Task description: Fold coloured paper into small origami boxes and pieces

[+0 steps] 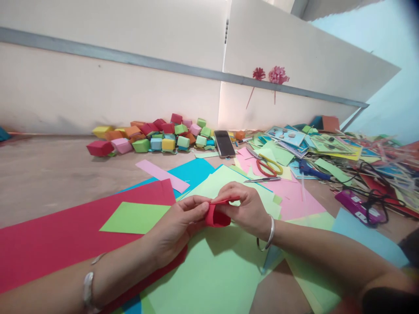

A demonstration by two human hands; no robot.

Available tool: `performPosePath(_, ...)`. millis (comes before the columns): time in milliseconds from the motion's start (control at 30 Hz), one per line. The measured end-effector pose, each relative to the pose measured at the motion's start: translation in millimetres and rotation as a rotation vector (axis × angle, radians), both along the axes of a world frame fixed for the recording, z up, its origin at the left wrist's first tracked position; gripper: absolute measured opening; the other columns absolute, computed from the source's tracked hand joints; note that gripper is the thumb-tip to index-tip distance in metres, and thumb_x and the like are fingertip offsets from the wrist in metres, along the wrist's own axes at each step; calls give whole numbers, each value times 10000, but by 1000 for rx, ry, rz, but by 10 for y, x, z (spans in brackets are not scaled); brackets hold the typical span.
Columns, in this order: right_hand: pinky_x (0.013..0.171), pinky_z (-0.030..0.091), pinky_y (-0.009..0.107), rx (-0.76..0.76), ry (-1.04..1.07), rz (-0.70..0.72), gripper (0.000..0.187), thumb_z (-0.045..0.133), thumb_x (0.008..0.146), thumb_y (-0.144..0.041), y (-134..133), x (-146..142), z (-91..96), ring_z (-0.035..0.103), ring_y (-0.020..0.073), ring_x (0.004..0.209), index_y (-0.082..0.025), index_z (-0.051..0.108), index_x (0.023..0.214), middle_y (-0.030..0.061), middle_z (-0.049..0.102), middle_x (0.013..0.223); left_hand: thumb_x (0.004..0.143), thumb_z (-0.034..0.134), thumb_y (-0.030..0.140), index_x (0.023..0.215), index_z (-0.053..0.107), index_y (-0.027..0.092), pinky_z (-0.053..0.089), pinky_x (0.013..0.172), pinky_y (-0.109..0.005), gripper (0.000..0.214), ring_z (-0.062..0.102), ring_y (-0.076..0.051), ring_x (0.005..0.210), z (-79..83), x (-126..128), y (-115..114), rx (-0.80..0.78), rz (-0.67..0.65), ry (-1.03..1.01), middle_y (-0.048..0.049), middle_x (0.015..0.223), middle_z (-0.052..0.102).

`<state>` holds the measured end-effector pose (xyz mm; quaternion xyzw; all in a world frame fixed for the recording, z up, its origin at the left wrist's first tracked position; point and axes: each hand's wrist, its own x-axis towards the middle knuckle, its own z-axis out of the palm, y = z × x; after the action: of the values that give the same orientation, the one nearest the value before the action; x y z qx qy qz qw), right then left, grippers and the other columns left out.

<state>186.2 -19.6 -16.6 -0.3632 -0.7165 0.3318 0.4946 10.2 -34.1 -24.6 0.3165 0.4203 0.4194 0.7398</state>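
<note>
Both hands hold one small folded red paper piece (218,219), bent into a short open tube, above pale green sheets (209,270). My left hand (183,222) pinches its left side between thumb and fingers. On the right, my right hand (245,207) grips the upper edge, with fingers reaching over and inside the fold. Parts of the piece are hidden behind the fingers. Under my left forearm lies a large red sheet (81,218), with a light green paper strip (135,218) on top of it.
Several colourful small paper boxes (168,144) are piled by the wall, beside a phone (224,144). Scissors (268,165), a craft knife (262,179) and a blue glue gun (312,170) lie to the right. A purple power strip (358,208) with black cable sits farther right, near heaped paper scraps.
</note>
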Motion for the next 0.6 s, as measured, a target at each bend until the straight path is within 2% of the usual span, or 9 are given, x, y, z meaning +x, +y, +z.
performPosePath(100,598,474,236,-55,32,-15,106,674,720,-159,2,12,37,576,109,637,-214,765,717,-7,606,678,518,926,406,818,763,159,560,768,-291,422,702,-205,787,14,9,-16,-22,-11,-11,-82,839,774)
performPosePath(233,574,457,232,-201,59,-65,63,656,677,-176,-4,1,75,569,113,618,-180,708,642,-12,618,656,596,879,431,900,796,176,555,757,-317,405,712,-235,792,27,6,-43,6,-78,10,-101,831,788)
performPosePath(333,584,454,229,-241,26,-63,45,645,633,-162,-16,-18,87,565,112,624,-172,686,650,-15,649,671,628,848,435,912,809,200,540,808,-342,370,711,-260,837,37,-4,-36,142,-87,147,-93,846,794)
performPosePath(467,563,447,220,-317,8,-25,59,631,613,-160,-33,-36,113,557,109,615,-171,671,654,-22,646,650,623,828,446,815,822,224,531,812,-348,293,695,-282,875,85,-13,-18,353,-37,360,-79,835,796)
performPosePath(533,545,451,218,-400,72,-12,43,644,618,-192,-33,-43,129,559,111,600,-167,655,652,-21,636,632,632,824,452,845,820,226,538,805,-349,311,697,-278,871,104,-12,-24,352,-42,333,-82,850,795)
performPosePath(600,539,454,218,-409,158,-52,61,663,611,-212,-24,-49,137,555,109,589,-167,638,644,-25,621,618,644,830,436,958,802,230,545,830,-352,377,702,-271,909,106,-5,-38,271,-70,201,-88,942,791)
